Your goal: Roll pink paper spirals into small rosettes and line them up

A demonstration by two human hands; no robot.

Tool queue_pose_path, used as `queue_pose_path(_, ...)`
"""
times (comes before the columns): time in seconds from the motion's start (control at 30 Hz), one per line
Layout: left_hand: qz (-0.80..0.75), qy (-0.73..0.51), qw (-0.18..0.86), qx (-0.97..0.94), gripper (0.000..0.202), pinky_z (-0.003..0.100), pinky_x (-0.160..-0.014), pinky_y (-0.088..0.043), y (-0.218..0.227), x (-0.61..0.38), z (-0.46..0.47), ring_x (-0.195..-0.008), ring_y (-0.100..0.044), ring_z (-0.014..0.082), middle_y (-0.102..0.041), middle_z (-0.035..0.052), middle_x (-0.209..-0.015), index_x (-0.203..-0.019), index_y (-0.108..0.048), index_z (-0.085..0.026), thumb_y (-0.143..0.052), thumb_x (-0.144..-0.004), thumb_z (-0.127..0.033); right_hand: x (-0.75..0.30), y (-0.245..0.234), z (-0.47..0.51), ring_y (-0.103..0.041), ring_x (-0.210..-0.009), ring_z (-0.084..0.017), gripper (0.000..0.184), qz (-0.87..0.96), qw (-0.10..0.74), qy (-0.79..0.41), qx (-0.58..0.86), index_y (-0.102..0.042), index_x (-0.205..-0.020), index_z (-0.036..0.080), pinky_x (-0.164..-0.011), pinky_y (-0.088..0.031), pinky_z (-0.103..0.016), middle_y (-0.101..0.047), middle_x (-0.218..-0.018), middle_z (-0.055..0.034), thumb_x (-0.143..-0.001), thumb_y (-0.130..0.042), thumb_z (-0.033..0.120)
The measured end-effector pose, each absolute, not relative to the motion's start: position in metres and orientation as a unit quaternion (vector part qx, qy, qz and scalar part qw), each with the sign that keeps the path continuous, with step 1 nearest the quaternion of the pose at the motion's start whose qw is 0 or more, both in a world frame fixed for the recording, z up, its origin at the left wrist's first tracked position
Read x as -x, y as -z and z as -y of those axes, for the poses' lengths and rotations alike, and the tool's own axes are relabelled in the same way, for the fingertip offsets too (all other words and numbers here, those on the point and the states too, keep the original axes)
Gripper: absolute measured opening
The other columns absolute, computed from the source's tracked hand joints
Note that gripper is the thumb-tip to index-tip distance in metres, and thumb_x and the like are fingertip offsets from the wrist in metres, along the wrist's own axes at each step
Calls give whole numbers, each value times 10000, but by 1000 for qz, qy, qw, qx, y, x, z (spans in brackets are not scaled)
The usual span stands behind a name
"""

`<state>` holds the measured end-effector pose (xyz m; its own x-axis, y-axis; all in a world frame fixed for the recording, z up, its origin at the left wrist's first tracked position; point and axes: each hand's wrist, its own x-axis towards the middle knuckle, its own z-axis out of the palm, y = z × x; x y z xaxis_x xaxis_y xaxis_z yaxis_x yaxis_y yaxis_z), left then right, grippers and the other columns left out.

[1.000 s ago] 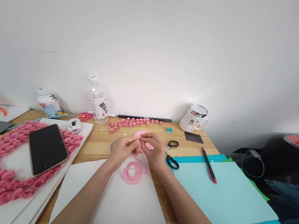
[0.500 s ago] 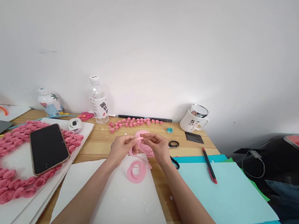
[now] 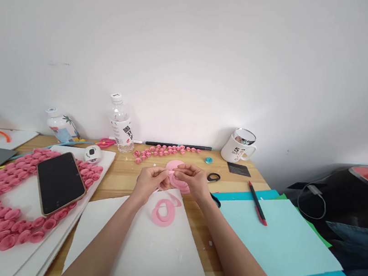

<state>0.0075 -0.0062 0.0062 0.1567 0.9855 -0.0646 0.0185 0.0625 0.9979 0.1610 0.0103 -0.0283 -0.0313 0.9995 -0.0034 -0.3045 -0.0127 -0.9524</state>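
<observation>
My left hand [image 3: 150, 183] and my right hand [image 3: 191, 180] meet over the middle of the wooden table [image 3: 119, 179]. Both pinch the end of a pink paper spiral strip [image 3: 163, 212], whose loose coil hangs down onto a white sheet [image 3: 139, 251]. More of the pink strip shows between my fingers and behind my right hand. Black-handled scissors [image 3: 214, 178] lie just right of my right hand, partly hidden by my wrist.
A white board [image 3: 27, 200] at left carries many pink paper roses and a phone [image 3: 60, 182]. Small pink roses [image 3: 161, 151], two bottles [image 3: 121, 125], a mug [image 3: 241, 146], a pen [image 3: 257, 203] and light blue paper [image 3: 279, 240] lie around. A dark bag [image 3: 344, 199] sits right.
My hands have kept pinching the strip in nearly the same place. The hanging coil shifted slightly and now rests lower left on the white sheet.
</observation>
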Motion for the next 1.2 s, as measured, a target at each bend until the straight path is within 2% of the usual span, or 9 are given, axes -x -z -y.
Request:
queue_pose_path(0.23,-471,-428,556,-535,284,196,-443,-385,-6,-6,6,-434,-470,80,-549,0,-488,-508,-548,-138,-610,-673,-361,-159,24,-8,-572,-540,-103,241,453,554,-573,399,-624,-623,157,-532,-475,-231,-647,-609,-4,-492,-792,269)
queue_pose_path(0.43,-466,-427,557,-539,283,199,-454,-384,-3,-5,6,-448,-464,81,-550,5,-495,-533,-566,-136,-597,-690,-370,-158,25,-8,-547,-505,-107,246,462,548,-580,387,-619,-597,162,-519,-477,-254,-625,-560,3,-498,-786,313)
queue_pose_path(0.77,-463,-426,557,-542,281,196,-450,-374,-4,-5,6,-447,-477,81,-552,-3,-495,-511,-551,-142,-593,-698,-347,-163,32,-12,-549,-521,-101,194,455,534,-607,374,-656,-607,163,-526,-448,-241,-638,-580,4,-538,-769,305)
queue_pose_path(1.2,-464,-426,563,-535,260,195,-444,-380,-2,-5,4,-437,-471,78,-549,1,-495,-546,-569,-131,-596,-700,-338,-166,32,-12,-586,-612,-95,194,420,498,-669,358,-689,-689,153,-621,-469,-226,-672,-674,-9,-569,-760,288)
